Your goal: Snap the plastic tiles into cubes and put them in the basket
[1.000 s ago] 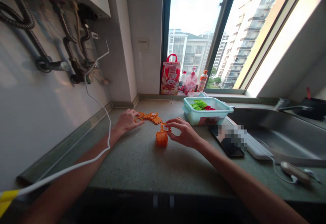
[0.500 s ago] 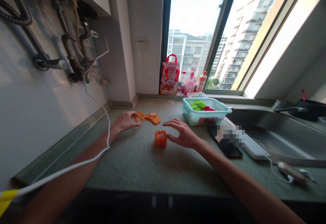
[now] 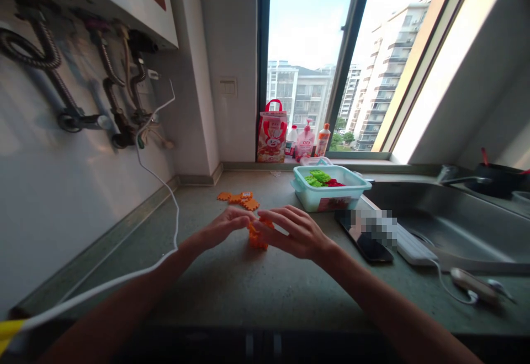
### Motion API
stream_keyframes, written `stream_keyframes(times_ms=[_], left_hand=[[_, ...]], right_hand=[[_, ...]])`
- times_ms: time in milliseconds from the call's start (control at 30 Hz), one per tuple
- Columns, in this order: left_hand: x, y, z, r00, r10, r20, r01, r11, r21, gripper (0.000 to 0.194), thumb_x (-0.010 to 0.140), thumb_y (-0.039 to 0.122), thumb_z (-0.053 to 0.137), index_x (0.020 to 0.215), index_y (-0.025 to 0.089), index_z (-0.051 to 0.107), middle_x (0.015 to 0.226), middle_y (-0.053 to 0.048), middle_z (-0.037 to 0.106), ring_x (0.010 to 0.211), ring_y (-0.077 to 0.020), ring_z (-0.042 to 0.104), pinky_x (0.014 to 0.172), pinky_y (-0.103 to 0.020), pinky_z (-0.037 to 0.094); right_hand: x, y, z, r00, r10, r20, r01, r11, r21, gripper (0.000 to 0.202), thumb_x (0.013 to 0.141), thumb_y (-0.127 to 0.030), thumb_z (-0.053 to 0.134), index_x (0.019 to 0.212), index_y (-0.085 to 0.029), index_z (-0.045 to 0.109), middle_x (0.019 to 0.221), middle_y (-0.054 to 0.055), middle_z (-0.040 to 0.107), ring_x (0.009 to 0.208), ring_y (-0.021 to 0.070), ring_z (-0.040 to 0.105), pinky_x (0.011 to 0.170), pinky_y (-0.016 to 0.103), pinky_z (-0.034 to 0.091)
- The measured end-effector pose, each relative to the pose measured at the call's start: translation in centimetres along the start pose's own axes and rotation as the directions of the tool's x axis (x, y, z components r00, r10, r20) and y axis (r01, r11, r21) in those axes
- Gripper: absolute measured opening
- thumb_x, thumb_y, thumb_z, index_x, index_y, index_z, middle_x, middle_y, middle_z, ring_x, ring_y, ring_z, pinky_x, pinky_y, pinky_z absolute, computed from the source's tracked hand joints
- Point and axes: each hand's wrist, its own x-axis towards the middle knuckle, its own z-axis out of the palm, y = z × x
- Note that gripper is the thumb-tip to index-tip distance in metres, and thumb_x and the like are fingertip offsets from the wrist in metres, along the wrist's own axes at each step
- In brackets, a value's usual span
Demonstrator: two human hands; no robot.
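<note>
A small orange block cube (image 3: pixel 258 239) with toothed edges sits on the counter, partly covered by both hands. From the left, my left hand (image 3: pixel 227 225) reaches to its upper side, thumb and fingers closed at the top edge. My right hand (image 3: pixel 296 231) comes from the right, its fingers laid across the top and right side of the cube. The fingertips of both hands meet there, so their exact hold is partly hidden. Just behind the hands lie several flat orange interlocking pieces (image 3: pixel 238 198), one with a white patch.
A light blue tub (image 3: pixel 331 194) of green and red pieces stands at the back right. Beside it lie a black phone (image 3: pixel 368 242) and a white power strip (image 3: pixel 416 248), near the sink (image 3: pixel 467 220). A white cable (image 3: pixel 176 220) hangs across the left foreground.
My left hand has left the flat orange pieces and moved right and nearer, up to the cube. My right hand has closed in over the cube. The camera view has tilted slightly up.
</note>
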Motion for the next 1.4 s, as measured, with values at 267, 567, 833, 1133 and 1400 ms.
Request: stream_keyframes(times_ms=[267, 567, 833, 1133, 1400], left_hand=[[1.0, -2.7, -2.1, 0.986, 0.043, -0.162, -0.008, 0.978, 0.209, 0.066, 0.106, 0.062, 0.033, 0.092, 0.017, 0.079, 0.097, -0.011, 0.078, 0.095, -0.0252, 0.068, 0.098, -0.041, 0.050], [0.0, -11.0, -8.3, 0.901, -0.200, -0.385, 0.434, 0.448, 0.782, 0.049, 0.099, 0.051, 0.054, 0.138, 0.024, 0.064, 0.150, -0.013, 0.059, 0.139, -0.0333, 0.052, 0.114, -0.051, 0.040], [-0.4, -10.3, -9.1, 0.814, -0.176, -0.553, 0.572, 0.404, 0.714, 0.028, 0.090, 0.047, 0.066, 0.100, 0.022, 0.072, 0.097, -0.010, 0.077, 0.096, -0.0277, 0.070, 0.086, -0.036, 0.051], [0.7, -5.1, -6.8, 0.809, -0.081, -0.582, 0.257, 0.940, 0.225, 0.045, 0.083, 0.052, 0.073, 0.114, 0.020, 0.072, 0.111, -0.010, 0.078, 0.101, -0.0257, 0.072, 0.088, -0.035, 0.054], [0.7, 0.1, 0.1, 0.960, 0.165, -0.225, -0.163, 0.986, 0.024, 0.048, 0.099, 0.054, 0.059, 0.079, 0.013, 0.074, 0.079, -0.006, 0.069, 0.077, -0.0183, 0.062, 0.078, -0.030, 0.051]], right_hand=[[-1.3, 1.6, 1.4, 0.985, 0.158, 0.065, -0.154, 0.986, -0.071, 0.051, 0.094, -0.053, 0.073, 0.138, -0.028, 0.066, 0.126, 0.009, 0.077, 0.091, 0.0215, 0.077, 0.084, 0.033, 0.058], [-1.8, 1.1, 4.5, 0.851, 0.464, 0.245, -0.475, 0.880, -0.017, 0.045, 0.096, -0.064, 0.064, 0.117, -0.025, 0.073, 0.104, 0.007, 0.082, 0.088, 0.0210, 0.077, 0.083, 0.027, 0.053], [-2.0, 1.7, 3.8, 0.848, 0.456, 0.269, -0.474, 0.881, 0.001, 0.042, 0.099, -0.059, 0.063, 0.119, -0.024, 0.072, 0.111, 0.010, 0.080, 0.099, 0.0231, 0.076, 0.090, 0.030, 0.055], [-2.0, 2.5, 1.5, 0.943, 0.315, -0.109, -0.324, 0.942, -0.083, 0.043, 0.100, -0.029, 0.064, 0.143, -0.026, 0.059, 0.146, 0.013, 0.064, 0.122, 0.0260, 0.069, 0.100, 0.042, 0.059], [-0.4, 0.9, 1.2, 0.998, -0.050, -0.036, 0.042, 0.976, -0.212, 0.042, 0.097, -0.019, 0.069, 0.138, -0.028, 0.065, 0.146, 0.008, 0.064, 0.128, 0.0240, 0.064, 0.099, 0.037, 0.059]])
